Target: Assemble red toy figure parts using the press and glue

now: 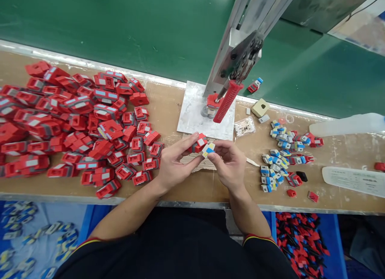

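Observation:
Near the middle of the bench, my left hand (177, 160) is closed around a red plastic toy vehicle body (198, 143) with a grey stripe and a pale window patch. Between its thumb and fingers, my right hand (230, 162) pinches a small white, blue and yellow toy vehicle part (208, 149). The two pieces meet or nearly meet; I cannot tell whether they are joined. Just beyond my hands stands a lever press with a red handle (227, 102) over a metal base plate (192, 110). Another red piece (212, 100) sits under the press.
A large heap of red bodies (75, 118) covers the left of the bench. To the right lie several white-blue parts (275, 166), a bag of cotton swabs (245, 126) and plastic bottles (355, 178). Blue bins (338, 247) of parts stand below the front edge.

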The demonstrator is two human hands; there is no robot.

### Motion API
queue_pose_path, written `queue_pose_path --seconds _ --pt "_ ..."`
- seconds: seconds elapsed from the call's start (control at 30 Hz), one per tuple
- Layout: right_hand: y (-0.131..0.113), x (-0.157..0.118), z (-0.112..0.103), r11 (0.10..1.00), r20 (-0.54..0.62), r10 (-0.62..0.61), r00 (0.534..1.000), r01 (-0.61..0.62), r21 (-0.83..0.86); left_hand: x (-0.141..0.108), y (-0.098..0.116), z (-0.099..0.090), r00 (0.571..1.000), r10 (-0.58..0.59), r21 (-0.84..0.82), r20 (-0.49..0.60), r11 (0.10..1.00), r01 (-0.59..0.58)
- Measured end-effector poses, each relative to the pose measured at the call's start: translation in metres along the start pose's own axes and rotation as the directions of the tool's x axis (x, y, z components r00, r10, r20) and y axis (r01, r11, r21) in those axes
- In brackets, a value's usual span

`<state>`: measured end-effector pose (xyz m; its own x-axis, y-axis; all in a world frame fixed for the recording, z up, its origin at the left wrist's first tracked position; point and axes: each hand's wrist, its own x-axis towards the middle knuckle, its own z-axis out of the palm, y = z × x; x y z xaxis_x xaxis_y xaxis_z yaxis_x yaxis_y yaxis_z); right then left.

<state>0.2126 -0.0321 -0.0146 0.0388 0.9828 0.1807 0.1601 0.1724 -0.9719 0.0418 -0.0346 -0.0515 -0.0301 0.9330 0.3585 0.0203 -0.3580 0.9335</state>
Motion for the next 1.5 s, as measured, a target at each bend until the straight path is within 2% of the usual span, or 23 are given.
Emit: queue_pose_path --seconds 0.1,0.2,0.3,0.37,0.5,0.63,0.73,0.8,0.87,0.97,1.13,1.3,1.4,1.5 --pt "0.0 -0.003 0.005 0.999 -0.043 0.003 0.999 -0.005 -0.048 -0.002 0.0 0.0 0.997 0.081 0.063 0.005 0.995 -0.081" --pt "0.0 -0.005 0.009 0.994 -0.059 -0.048 0.997 0.042 -0.102 -0.002 0.002 -0.001 0.986 0.164 0.144 0.027 0.975 -0.166" --pt "0.001 -0.004 0.01 0.981 -0.051 -0.156 0.986 0.149 -0.125 0.001 0.003 -0.003 0.967 0.252 0.166 0.026 0.953 -0.253" --pt "0.003 -0.003 0.007 0.965 -0.028 -0.245 0.969 0.241 -0.104 0.002 0.003 -0.004 0.96 0.28 0.12 0.022 0.952 -0.281" --pt "0.002 0.003 -0.006 0.922 0.093 -0.38 0.92 0.385 -0.043 0.006 0.007 -0.009 0.951 0.3 -0.015 0.076 0.954 -0.3" --pt "-0.004 0.008 -0.021 0.935 0.24 -0.344 0.908 0.353 0.006 0.009 0.017 -0.014 0.925 0.323 -0.11 0.199 0.946 -0.306" --pt "-0.009 0.008 -0.026 0.936 0.403 -0.342 0.849 0.344 0.068 0.011 0.025 -0.016 0.903 0.345 -0.161 0.254 0.936 -0.312" --pt "-0.01 0.007 -0.026 0.928 0.427 -0.368 0.826 0.357 0.11 0.013 0.028 -0.017 0.884 0.376 -0.191 0.279 0.924 -0.333" --pt "-0.009 0.005 -0.024 0.927 0.406 -0.374 0.834 0.349 0.136 0.014 0.029 -0.019 0.868 0.398 -0.215 0.297 0.913 -0.345" --pt "-0.006 0.004 -0.021 0.928 0.38 -0.372 0.847 0.33 0.172 0.011 0.027 -0.019 0.88 0.383 -0.237 0.281 0.916 -0.323" --pt "0.001 0.0 -0.01 0.916 0.335 -0.393 0.856 0.331 0.229 0.0 0.022 -0.01 0.966 0.192 -0.419 0.171 0.902 -0.105" --pt "0.004 -0.009 0.01 0.902 0.273 -0.413 0.869 0.35 0.251 0.002 0.025 0.002 0.979 0.163 -0.437 0.121 0.895 -0.095" --pt "-0.002 -0.007 0.002 0.902 0.331 -0.427 0.841 0.37 0.224 0.012 0.034 -0.008 0.968 0.196 -0.417 0.157 0.902 -0.115" --pt "-0.009 0.006 -0.026 0.896 0.351 -0.44 0.826 0.432 0.105 0.035 0.043 -0.037 0.93 0.248 -0.25 0.271 0.951 -0.181"
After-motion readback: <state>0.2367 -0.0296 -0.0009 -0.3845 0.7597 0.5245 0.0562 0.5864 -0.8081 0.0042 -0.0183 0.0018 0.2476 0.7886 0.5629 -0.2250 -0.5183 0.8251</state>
